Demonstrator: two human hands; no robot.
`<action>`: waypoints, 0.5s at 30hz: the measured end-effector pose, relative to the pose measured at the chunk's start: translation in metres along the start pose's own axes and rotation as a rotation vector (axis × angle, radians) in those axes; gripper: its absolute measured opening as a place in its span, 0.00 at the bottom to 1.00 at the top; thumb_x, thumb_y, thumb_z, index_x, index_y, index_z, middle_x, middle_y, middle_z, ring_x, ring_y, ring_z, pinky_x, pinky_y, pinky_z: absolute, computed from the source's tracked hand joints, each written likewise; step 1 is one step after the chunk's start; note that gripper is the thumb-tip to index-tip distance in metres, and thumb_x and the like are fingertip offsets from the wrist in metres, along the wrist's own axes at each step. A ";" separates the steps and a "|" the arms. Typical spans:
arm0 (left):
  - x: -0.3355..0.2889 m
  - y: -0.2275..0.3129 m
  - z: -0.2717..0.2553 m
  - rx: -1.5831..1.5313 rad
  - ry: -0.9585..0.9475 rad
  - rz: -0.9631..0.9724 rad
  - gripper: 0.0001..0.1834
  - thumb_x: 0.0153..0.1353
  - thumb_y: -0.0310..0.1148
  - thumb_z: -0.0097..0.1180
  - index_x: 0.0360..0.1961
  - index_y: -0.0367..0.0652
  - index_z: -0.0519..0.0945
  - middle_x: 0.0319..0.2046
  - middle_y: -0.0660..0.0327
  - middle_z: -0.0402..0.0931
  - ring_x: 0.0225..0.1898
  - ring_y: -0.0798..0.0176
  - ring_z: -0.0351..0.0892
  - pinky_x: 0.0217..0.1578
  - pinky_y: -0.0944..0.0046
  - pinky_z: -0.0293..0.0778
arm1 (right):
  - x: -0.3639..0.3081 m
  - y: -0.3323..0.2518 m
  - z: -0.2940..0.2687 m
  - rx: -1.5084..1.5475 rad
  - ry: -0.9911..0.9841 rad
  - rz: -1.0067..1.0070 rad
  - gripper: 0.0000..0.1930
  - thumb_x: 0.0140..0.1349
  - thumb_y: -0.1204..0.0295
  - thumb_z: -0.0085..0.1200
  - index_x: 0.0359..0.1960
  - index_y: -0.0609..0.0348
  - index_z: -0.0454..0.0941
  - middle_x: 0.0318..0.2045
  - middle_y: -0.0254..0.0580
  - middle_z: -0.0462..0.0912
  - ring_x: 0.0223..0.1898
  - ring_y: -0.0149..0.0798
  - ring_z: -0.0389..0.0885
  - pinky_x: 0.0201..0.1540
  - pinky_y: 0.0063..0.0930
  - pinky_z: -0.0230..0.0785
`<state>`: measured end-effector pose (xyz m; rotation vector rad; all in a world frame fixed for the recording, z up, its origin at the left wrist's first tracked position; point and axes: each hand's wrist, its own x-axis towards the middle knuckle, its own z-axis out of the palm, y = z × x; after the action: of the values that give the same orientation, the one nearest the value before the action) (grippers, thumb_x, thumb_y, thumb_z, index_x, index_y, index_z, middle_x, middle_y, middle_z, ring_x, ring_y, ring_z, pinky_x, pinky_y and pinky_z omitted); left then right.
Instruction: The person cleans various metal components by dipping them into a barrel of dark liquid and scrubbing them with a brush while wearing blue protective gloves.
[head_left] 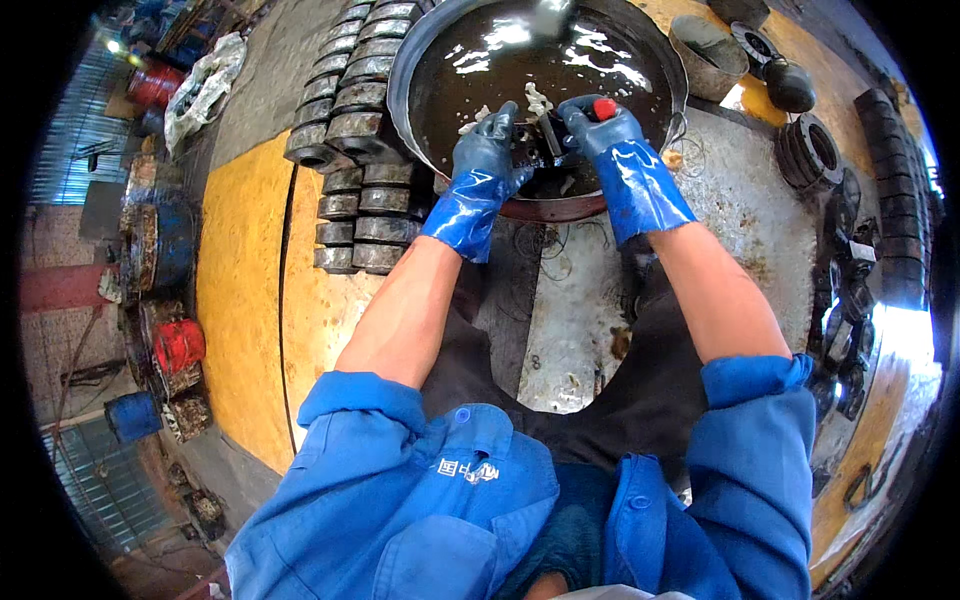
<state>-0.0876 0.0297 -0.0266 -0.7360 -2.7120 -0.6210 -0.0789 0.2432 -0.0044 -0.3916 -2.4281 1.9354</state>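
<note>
Both my hands wear blue rubber gloves and work over the near side of a large round basin (398,92) of dark brown liquid. My left hand (486,150) is closed on the left side of a dark, wet metal part (530,150). My right hand (612,135) is closed round a tool with a rounded red end (604,109); its kind is hidden by the fingers. A grey bar-like piece (550,134) shows between my hands, against the metal part. Whether it belongs to the tool or the part, I cannot tell.
Stacked metal blocks (387,230) stand left of the basin. A bucket (708,58), ribbed rings (808,152) and a row of dark parts (892,190) lie to the right. Drums (160,245) and a red container (180,345) line the far left. Thin wire (570,245) lies below the basin.
</note>
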 end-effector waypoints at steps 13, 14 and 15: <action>0.007 0.014 -0.002 -0.016 -0.063 -0.100 0.55 0.36 0.38 0.82 0.69 0.49 0.68 0.54 0.47 0.79 0.56 0.45 0.80 0.57 0.52 0.77 | -0.026 -0.035 -0.039 -0.304 -0.254 0.156 0.12 0.66 0.62 0.62 0.45 0.52 0.87 0.33 0.35 0.89 0.31 0.29 0.85 0.36 0.28 0.77; 0.008 0.015 -0.002 0.003 -0.055 -0.101 0.54 0.37 0.39 0.82 0.69 0.49 0.68 0.55 0.46 0.79 0.57 0.44 0.79 0.58 0.51 0.76 | -0.022 -0.032 -0.040 -0.333 -0.235 0.161 0.12 0.65 0.62 0.62 0.45 0.52 0.87 0.33 0.35 0.89 0.31 0.29 0.85 0.37 0.28 0.77; 0.010 0.019 -0.003 0.017 -0.047 -0.096 0.54 0.37 0.40 0.82 0.69 0.49 0.69 0.56 0.45 0.78 0.58 0.43 0.79 0.59 0.51 0.76 | -0.016 -0.029 -0.044 -0.364 -0.210 0.167 0.12 0.65 0.62 0.62 0.45 0.52 0.87 0.33 0.35 0.89 0.31 0.30 0.85 0.37 0.28 0.77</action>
<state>-0.0853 0.0472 -0.0147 -0.6264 -2.8060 -0.6091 -0.0617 0.2765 0.0366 -0.4269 -2.9850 1.6561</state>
